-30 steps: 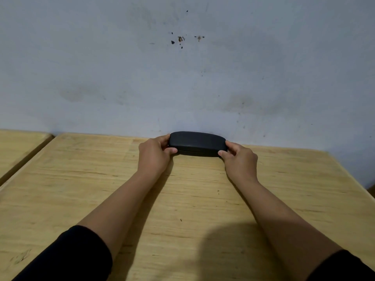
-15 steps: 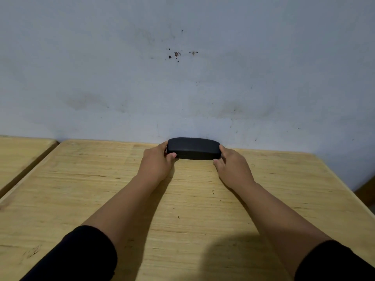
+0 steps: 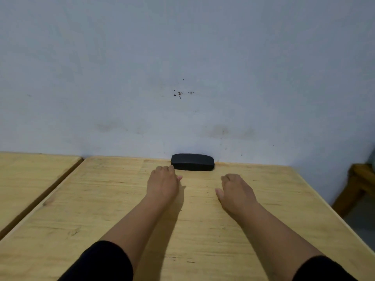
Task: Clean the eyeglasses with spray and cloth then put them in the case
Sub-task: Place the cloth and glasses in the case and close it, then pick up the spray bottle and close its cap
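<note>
Black case (image 3: pixel 192 162): shut, at table (image 3: pixel 284 199) far edge, against wall. Left hand (image 3: pixel 163 182): just beside case, fingers curled, empty. Right hand (image 3: pixel 235 190): near case, fingers curled, empty.

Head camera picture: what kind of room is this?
Probably a plain workroom or classroom, though it's hard to be sure. There is a bare wooden table pushed against a scuffed pale wall, a second table beside it, and only a black glasses case.
</note>
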